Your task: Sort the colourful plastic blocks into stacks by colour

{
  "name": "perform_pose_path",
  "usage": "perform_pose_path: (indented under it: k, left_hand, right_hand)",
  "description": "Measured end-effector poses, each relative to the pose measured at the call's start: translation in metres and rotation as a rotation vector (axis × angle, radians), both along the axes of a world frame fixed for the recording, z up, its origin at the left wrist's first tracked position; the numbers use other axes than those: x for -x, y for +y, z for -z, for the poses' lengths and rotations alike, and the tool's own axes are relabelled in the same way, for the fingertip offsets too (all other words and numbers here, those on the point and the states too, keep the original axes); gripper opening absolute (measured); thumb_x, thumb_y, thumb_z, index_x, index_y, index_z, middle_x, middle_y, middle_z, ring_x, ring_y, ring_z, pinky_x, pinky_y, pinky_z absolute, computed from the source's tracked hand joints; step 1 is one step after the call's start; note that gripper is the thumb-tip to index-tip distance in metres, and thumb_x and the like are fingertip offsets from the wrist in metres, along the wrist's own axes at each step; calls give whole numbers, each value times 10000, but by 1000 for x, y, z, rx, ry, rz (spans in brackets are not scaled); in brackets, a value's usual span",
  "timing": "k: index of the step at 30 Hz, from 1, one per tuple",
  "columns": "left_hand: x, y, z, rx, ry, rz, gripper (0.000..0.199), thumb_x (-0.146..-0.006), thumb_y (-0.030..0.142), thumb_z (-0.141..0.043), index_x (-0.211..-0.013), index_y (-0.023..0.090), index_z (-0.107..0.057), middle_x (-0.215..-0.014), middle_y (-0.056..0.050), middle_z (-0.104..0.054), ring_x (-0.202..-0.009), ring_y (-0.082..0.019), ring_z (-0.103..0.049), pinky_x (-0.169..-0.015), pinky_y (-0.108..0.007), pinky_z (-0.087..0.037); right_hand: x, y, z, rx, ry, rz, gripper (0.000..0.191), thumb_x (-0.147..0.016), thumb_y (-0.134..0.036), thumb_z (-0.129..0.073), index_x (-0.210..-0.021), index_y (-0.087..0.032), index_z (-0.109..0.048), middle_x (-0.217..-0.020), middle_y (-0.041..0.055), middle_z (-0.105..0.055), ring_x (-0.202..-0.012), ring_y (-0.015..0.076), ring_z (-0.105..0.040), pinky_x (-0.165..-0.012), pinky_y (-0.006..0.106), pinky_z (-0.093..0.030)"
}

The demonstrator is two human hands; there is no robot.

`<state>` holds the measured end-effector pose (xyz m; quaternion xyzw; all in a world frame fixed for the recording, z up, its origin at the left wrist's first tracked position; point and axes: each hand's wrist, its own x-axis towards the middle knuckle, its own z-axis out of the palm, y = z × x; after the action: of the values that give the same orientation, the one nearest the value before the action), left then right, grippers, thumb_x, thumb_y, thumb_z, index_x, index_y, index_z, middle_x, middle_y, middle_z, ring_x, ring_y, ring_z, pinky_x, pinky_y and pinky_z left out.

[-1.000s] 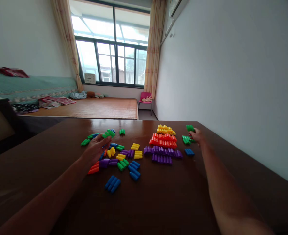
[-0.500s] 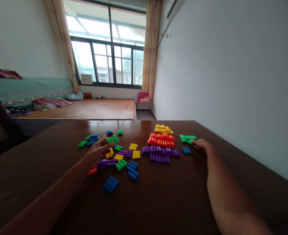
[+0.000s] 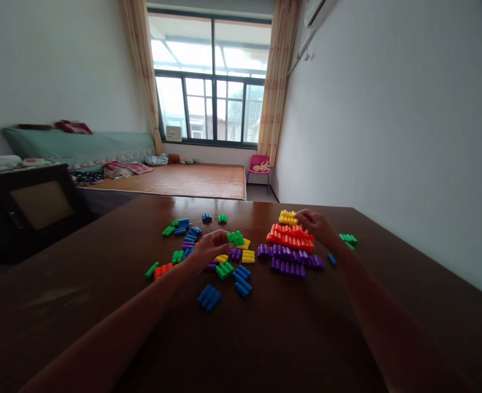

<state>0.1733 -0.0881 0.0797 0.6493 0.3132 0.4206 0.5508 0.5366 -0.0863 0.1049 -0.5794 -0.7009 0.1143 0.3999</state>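
My left hand (image 3: 214, 245) is closed in a pinch on a green block piece (image 3: 236, 238) made of joined ridged tubes, held just above the loose pieces. My right hand (image 3: 315, 225) is over the right end of the yellow blocks (image 3: 289, 217), its fingers loosely bent and apart with nothing visible in them. In front of the yellow lie rows of orange-red blocks (image 3: 290, 238) and purple blocks (image 3: 290, 259). Green blocks (image 3: 349, 239) sit to the right, partly hidden by my right forearm, as is a blue block (image 3: 332, 260).
Loose blue blocks (image 3: 209, 297), a green block (image 3: 225, 270), orange-red blocks (image 3: 164, 271) and a yellow block (image 3: 248, 256) are scattered on the left of the brown table (image 3: 273, 333). Beyond are a bed (image 3: 208, 180), a pink chair (image 3: 259, 164) and a dark cabinet (image 3: 40, 199).
My right hand has left the green blocks at the right and moved left to the yellow blocks. My left hand, still holding the green piece, has moved right. The view has turned left.
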Motion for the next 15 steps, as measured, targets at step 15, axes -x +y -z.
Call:
perform_pose_path:
  k: [15]
  left_hand:
    - [30, 22, -2, -142, 212, -228, 469, -664, 510, -748, -980, 176, -655, -856, -67, -728, -772, -223, -683, -605, -285, -526]
  right_hand:
    - [-14, 2, -1, -236, 234, 432, 388, -827, -453, -610, -1087, -166, -608, -988, 119, -693, -847, 210, -638, -765, 360, -525]
